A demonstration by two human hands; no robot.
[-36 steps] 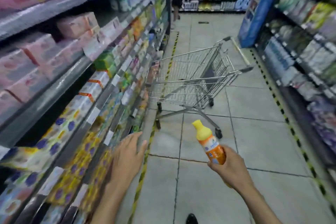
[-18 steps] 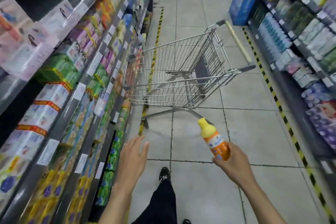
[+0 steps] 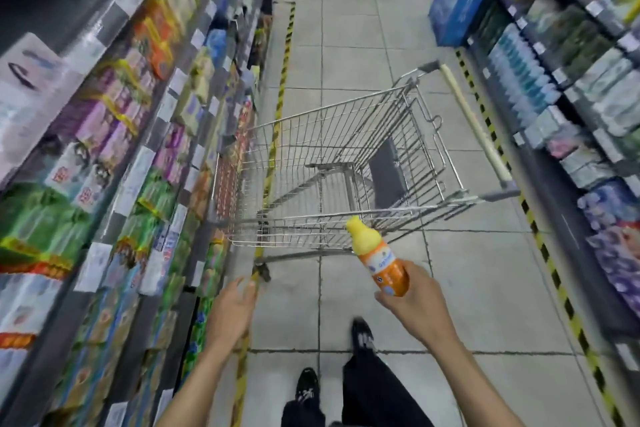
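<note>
Currently, the right hand (image 3: 412, 308) grips a bottle (image 3: 381, 262) by its lower part, with the fingers and thumb curled round the orange body. The bottle is tilted: its yellow cap end points up and to the left, toward the shopping cart (image 3: 346, 166). In the head view the cap overlaps the near top rail of the cart; whether the cap is over the basket or just short of it cannot be told.

The left hand (image 3: 230, 308) holds nothing. Its fingers are relaxed and slightly apart, palm down, above the floor (image 3: 485, 288). It is close to the striped yellow-and-black tape (image 3: 282, 80) that runs along the foot of the left shelves (image 3: 138, 149), and near one cart wheel (image 3: 263, 274). It touches neither the cart nor the shelves.

The cart is a wire basket on wheels. It stands crosswise in the aisle, with its pale push handle (image 3: 474, 121) toward the right shelves (image 3: 571, 97) and its front end just beside the left shelves. Both shelf rows carry packaged goods with price labels along their edges; the print is too blurred to read.

Two black shoes (image 3: 306, 388) and dark trouser legs show at the lower edge, between the two forearms.
</note>
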